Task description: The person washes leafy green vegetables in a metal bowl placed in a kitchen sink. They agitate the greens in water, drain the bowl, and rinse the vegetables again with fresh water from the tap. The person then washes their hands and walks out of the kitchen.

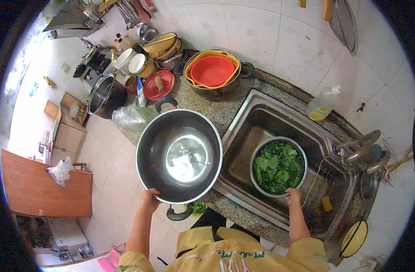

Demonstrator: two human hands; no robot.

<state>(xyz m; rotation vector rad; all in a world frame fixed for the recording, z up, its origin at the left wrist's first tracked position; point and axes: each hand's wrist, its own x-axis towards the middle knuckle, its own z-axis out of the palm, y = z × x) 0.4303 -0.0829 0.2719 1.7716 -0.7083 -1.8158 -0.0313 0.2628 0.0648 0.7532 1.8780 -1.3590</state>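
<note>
My left hand [150,200] is closed on the near rim of a large metal pot [148,158], beside one of its two black handles. The pot is wide and shiny inside, tipped toward me over the counter's edge, with no food in it. With my right hand [294,196] I grip the near rim of a smaller metal bowl [254,179] over the sink [243,149]. Green leaves [277,165] fill this bowl. Whether its base touches the sink bottom is hidden.
Along the wall stand a pot with a yellow colander and red basin [212,71], a red plate [160,85] and a dark pot [108,97]. A plastic bag [132,117] lies behind the large pot. A bottle [324,103], faucet [364,143] and wire rack [318,183] flank the bowl.
</note>
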